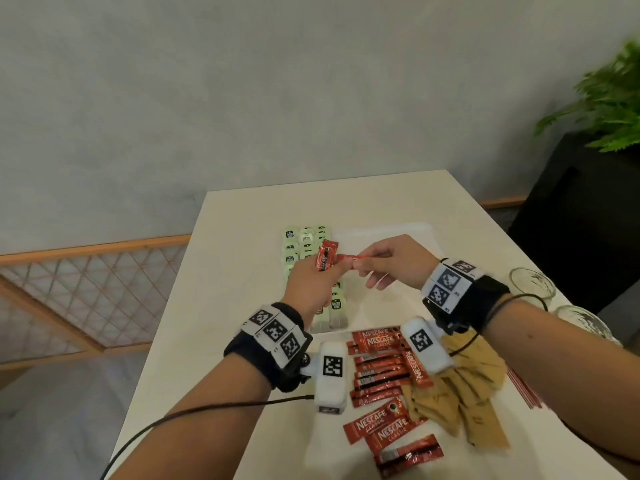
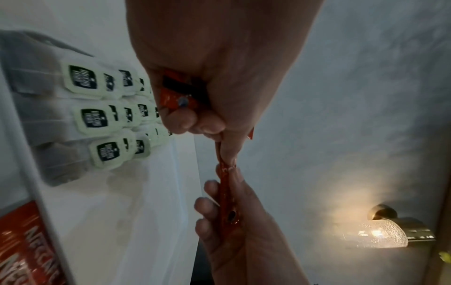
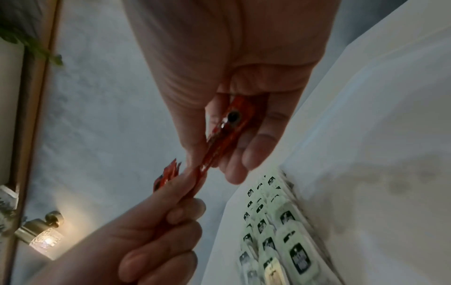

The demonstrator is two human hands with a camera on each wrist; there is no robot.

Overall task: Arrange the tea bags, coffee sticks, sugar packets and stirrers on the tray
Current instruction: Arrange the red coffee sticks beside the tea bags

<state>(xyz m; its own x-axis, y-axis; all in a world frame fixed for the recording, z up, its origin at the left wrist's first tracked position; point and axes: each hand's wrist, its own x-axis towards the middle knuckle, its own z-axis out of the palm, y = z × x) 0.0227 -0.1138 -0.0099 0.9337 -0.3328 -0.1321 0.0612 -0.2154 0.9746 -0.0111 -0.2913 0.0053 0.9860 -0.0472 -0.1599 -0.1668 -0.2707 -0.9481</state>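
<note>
A single red coffee stick (image 1: 346, 260) is held level in the air above the tray (image 1: 388, 233), spanning the gap between the two hands. The right hand (image 1: 391, 263) pinches one end between thumb and forefinger; in the right wrist view the stick (image 3: 219, 142) runs under the thumb and along the fingers (image 3: 246, 154). The left hand (image 1: 311, 289) takes the other end between thumb and fingertips and at the same time grips a small bundle of further coffee sticks (image 1: 323, 259), which stand upright out of the fist (their count cannot be told). In the left wrist view that bundle (image 2: 178, 94) sits inside the curled fingers (image 2: 192, 119), with the shared stick (image 2: 224, 185) running on to the right hand (image 2: 234, 231).

On the left part of the tray, tea bags (image 1: 306, 242) with green tags lie in three close rows; the left hand covers the middle of the rows.

Nearer the person, loose coffee sticks (image 1: 381, 372) lie in a heap on the white table (image 1: 242, 237), some overlapping. Just to their right lies a pile of brown sugar packets (image 1: 460, 396), touching the heap. Thin red stirrers (image 1: 526, 393) lie beyond the packets at the right table edge. Two clear glasses (image 1: 533, 284) stand at the far right, partly hidden by the right forearm.
</note>
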